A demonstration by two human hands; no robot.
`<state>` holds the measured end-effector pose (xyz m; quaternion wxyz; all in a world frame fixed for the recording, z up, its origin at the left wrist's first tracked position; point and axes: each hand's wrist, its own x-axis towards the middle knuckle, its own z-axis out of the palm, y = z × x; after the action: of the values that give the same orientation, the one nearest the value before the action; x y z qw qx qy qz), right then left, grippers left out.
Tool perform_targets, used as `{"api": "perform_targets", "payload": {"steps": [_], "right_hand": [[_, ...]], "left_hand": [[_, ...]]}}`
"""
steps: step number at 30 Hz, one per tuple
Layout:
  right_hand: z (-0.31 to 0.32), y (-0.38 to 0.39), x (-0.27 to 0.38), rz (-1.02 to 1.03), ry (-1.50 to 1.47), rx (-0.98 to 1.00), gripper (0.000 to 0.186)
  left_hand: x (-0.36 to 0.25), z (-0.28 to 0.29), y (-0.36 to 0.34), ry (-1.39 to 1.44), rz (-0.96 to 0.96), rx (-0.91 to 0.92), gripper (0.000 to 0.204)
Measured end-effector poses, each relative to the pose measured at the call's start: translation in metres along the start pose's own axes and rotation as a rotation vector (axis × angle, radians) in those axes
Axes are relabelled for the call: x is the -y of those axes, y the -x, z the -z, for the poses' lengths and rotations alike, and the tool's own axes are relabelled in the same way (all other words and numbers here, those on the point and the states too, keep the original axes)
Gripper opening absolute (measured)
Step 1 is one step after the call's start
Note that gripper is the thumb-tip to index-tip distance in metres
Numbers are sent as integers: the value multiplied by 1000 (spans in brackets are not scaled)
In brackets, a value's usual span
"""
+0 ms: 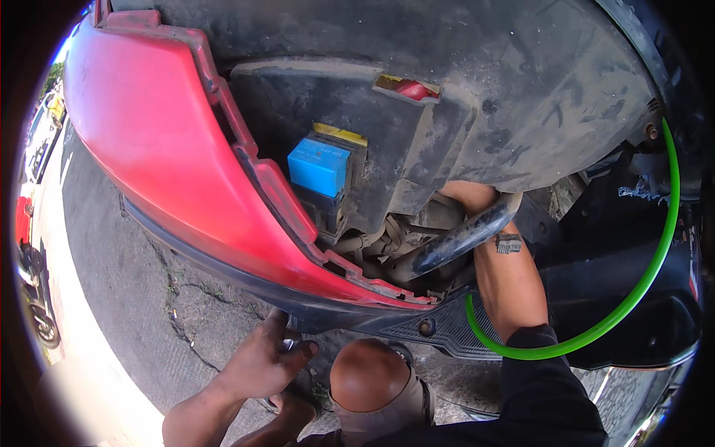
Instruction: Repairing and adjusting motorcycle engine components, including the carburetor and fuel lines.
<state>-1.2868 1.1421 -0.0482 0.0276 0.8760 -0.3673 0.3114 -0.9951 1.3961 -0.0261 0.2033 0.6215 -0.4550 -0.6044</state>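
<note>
My right forearm [510, 279] reaches up behind a dark, worn metal tube [456, 242] into the opened body of a scooter. Past the tube, part of my right hand or wrist [471, 192] shows, but the fingers are hidden under the black plastic storage bucket [491, 119]. At the lower edge of the red side panel [160, 141], my left hand [261, 357] is closed, fingertips by the dark trim [316, 316]. Something small and shiny shows between its thumb and index finger; its kind is unclear. A small dark connector-like piece [509, 243] sits against my right forearm.
A blue-topped block [319, 165] sits in a black holder. The green hose [633, 298] arcs across the right side, over my sleeve. My bent knee [370, 376] is close below the scooter. Other vehicles stand at far left beyond the grey pavement [112, 201].
</note>
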Motion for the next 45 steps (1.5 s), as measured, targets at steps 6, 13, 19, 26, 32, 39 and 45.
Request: {"api": "perform_targets", "payload": {"steps": [6,13,19,26,32,39,45], "right_hand": [[-4,-14,-3,-8,120,-25,23],[1,3,-16,72,-123,-51,28],[12,13,-20,-177,-507,323,36],[12,9,-19,-202,-739,317,41],[12,5,-23,-177,-663,343,42],[11,7,-23,-217,-666,385,45],[10,10,-19,26,-445,234,46]], "left_hand": [[-4,0,4,14,35,-12,65],[-6,-1,3,79,108,-19,65],[-10,-5,6,219,178,-32,68],[-10,-6,4,233,162,-27,64],[-10,-6,5,291,171,-21,62],[-11,-6,5,259,158,-30,61],[-4,-8,5,273,161,-92,60]]}}
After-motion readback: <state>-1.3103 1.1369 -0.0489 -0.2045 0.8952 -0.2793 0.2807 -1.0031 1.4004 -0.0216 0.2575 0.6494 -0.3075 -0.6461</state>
